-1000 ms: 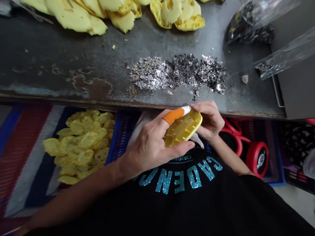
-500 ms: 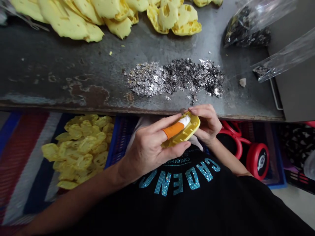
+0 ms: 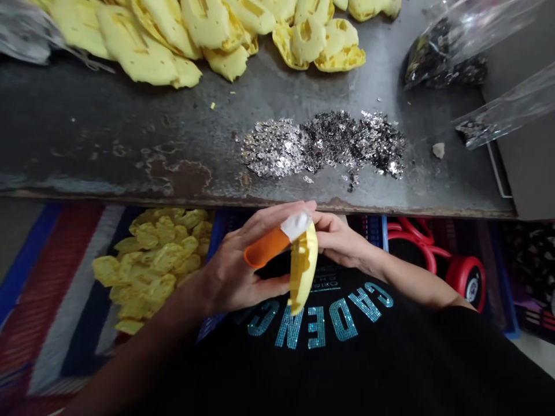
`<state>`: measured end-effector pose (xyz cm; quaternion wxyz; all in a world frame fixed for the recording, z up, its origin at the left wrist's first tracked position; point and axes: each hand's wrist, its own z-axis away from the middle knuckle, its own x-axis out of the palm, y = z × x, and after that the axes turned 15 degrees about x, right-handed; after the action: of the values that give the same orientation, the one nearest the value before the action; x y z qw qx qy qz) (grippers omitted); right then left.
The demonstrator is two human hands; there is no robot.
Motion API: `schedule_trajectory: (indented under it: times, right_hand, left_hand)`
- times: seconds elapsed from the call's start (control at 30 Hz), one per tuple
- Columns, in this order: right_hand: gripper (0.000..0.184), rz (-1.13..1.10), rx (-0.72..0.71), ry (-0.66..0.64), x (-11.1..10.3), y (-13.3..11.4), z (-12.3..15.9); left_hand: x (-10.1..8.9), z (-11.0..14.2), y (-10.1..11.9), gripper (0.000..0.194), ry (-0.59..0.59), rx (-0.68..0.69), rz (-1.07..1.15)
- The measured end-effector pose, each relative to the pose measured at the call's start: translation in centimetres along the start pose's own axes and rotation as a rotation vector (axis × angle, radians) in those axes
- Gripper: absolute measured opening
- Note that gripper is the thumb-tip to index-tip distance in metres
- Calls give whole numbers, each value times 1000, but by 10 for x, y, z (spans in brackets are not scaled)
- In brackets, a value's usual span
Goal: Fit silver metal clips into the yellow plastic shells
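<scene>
Between my hands, just below the table's front edge, a yellow plastic shell [image 3: 307,268] stands nearly on edge, its ribbed hollow side facing left. My left hand [image 3: 243,266] grips it from the left, thumb against its lower part. One finger of that hand wears an orange sleeve with white wrapping at the tip, which lies at the shell's upper end. My right hand [image 3: 336,236] holds the shell from the right near its top; some of its fingertips are hidden behind it. Small metal pieces [image 3: 275,150] lie in silver and dark heaps on the table beyond.
More yellow shells [image 3: 143,46] are piled along the metal table [image 3: 87,133]. Clear bags [image 3: 433,52] of small dark parts stand at the back right. Below the table are a heap of yellow pieces [image 3: 151,254] at left and red-rimmed wheels [image 3: 466,280] at right.
The shell has turned from a slant with its inside showing to nearly on edge, and shifted left. Both hands have moved left with it, keeping hold. The camera view has shifted slightly.
</scene>
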<state>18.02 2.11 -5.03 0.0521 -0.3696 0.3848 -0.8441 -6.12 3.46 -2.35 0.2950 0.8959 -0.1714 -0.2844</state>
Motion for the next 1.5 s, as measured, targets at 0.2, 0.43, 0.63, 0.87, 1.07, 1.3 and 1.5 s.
schedule_trajectory:
  times: [0.2, 0.43, 0.63, 0.87, 1.07, 1.3, 1.5]
  right_hand:
    - [18, 953, -427, 449, -24, -44, 14]
    - [27, 1773, -472, 890, -59, -70, -11]
    - [27, 1741, -506, 835, -61, -61, 13]
    - [22, 1668, -373, 765, -52, -80, 8]
    - [14, 1830, -219, 649, -39, -95, 4]
    - [15, 1861, -151, 629, -36, -86, 31]
    - [22, 1946, -256, 688, -37, -75, 35]
  left_hand:
    - [-1, 2, 0, 95, 529, -305, 424]
    - [14, -14, -1, 91, 822, -527, 498]
    - [24, -3, -5, 86, 857, -606, 557]
    - [34, -13, -3, 86, 871, -743, 686]
    - [38, -9, -7, 83, 866, -689, 634]
    - [41, -1, -8, 82, 832, -682, 682]
    - [41, -8, 0, 76, 816, -666, 775]
